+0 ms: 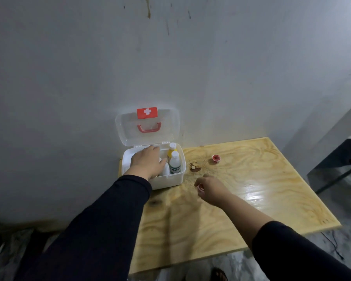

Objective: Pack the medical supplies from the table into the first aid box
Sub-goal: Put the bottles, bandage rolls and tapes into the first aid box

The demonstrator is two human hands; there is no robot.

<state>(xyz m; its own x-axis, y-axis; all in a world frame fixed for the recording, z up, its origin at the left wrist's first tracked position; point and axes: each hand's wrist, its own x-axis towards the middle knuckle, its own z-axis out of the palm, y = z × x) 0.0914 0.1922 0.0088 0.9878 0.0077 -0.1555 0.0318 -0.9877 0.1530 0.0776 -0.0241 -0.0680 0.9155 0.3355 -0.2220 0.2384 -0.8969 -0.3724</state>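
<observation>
The white first aid box (pixel 170 180) stands open at the table's far left, its clear lid (pixel 147 126) with a red cross label leaning against the wall. Inside on the right stand a yellow bottle (pixel 171 152) and a white bottle with a green label (pixel 174 163). My left hand (pixel 147 162) reaches into the box's left part, palm down; whatever lies under it is hidden. My right hand (pixel 210 189) hovers over the table right of the box, fingers closed on a small red-and-white roll (pixel 201 187). Another small red roll (pixel 216 159) sits further back on the table.
The plywood table (pixel 251 199) has a dark brown stain or scrap (pixel 195 166) just right of the box. A grey wall is directly behind. A dark chair or bench (pixel 340 159) stands at the right, beyond the table edge.
</observation>
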